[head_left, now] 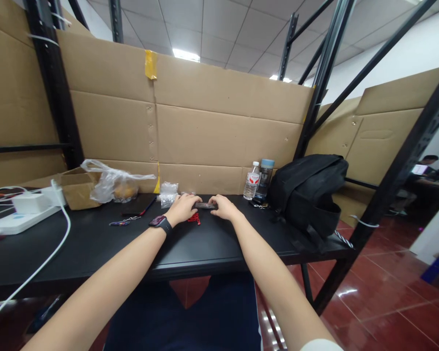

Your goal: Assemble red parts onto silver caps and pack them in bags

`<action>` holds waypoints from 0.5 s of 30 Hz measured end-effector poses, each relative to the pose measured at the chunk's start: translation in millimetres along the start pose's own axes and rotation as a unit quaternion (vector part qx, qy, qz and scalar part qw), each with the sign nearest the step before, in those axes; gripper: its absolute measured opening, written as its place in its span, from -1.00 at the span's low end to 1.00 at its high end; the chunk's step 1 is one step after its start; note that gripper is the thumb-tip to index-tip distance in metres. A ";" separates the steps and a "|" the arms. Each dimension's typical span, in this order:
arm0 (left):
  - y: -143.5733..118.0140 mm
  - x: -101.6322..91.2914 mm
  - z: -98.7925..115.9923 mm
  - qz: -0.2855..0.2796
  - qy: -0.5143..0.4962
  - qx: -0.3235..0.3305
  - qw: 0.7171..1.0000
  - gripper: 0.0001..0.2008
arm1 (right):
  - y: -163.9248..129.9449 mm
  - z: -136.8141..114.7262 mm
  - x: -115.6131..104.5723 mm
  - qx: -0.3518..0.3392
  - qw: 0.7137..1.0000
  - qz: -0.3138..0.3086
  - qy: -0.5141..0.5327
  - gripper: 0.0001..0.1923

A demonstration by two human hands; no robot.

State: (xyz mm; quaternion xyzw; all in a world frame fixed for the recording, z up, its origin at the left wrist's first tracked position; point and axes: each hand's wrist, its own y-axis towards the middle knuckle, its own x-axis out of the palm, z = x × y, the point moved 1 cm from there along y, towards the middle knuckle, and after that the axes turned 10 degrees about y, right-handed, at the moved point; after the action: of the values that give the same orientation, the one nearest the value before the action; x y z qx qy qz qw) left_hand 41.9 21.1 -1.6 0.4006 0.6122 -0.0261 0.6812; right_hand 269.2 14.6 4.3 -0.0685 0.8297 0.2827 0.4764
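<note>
Where the two hands meet near the back of the black table (pixel 95 243), a small dark flat thing (pixel 205 205) lies between them, and most of it is covered by fingers, so what it is cannot be made out. The left hand (pixel 183 208), with a dark watch (pixel 160 223) on its wrist, rests on one end; the right hand (pixel 223 207) rests on the other; both lie palm down and close together, touching it, but whether either grips it I cannot tell. Something red (pixel 194 219) pokes out under the left hand, too small to name. A clear packet (pixel 168 193) sits just behind the hands. A plastic bag (pixel 114 184) hides part of a cardboard box (pixel 75 187) to the left. A white cable (pixel 40 265) runs off the front edge. To the right, two bottles (pixel 258 179) stand beside a black backpack (pixel 309 195) that overhangs the table's corner. The table's near strip, under the forearms, lies bare up to the front edge.
</note>
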 end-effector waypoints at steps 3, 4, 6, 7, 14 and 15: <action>6.4 5.4 -4.9 -0.025 -0.008 -0.033 0.999 -0.86 | 4.0 -2.0 3.1 0.030 0.999 0.025 0.010 -0.94; 7.9 7.3 -6.6 -0.030 -0.023 -0.052 0.998 -0.86 | 5.6 -1.7 4.0 0.039 0.998 0.032 0.027 -0.94; 9.2 10.4 -8.9 -0.033 -0.067 -0.086 0.993 -0.83 | 8.2 0.1 5.9 0.054 0.995 0.041 0.075 -0.92; 9.1 11.4 -9.3 -0.031 -0.089 -0.101 0.990 -0.84 | 8.9 1.4 7.1 0.060 0.992 0.045 0.099 -0.93; 4.9 11.4 -5.4 -0.019 -0.089 -0.131 0.987 -0.58 | 8.2 5.0 13.4 0.074 0.985 0.070 0.141 -0.49; 4.9 12.2 -5.4 -0.023 -0.084 -0.123 0.989 -0.60 | 8.5 4.3 13.6 0.074 0.989 0.056 0.119 -0.57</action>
State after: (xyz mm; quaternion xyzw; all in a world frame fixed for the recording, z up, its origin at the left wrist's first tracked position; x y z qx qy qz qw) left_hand 43.2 33.0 -9.2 0.2961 0.5606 0.0004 0.7734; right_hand 261.8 26.1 -5.2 -0.0195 0.9015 0.2368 0.3618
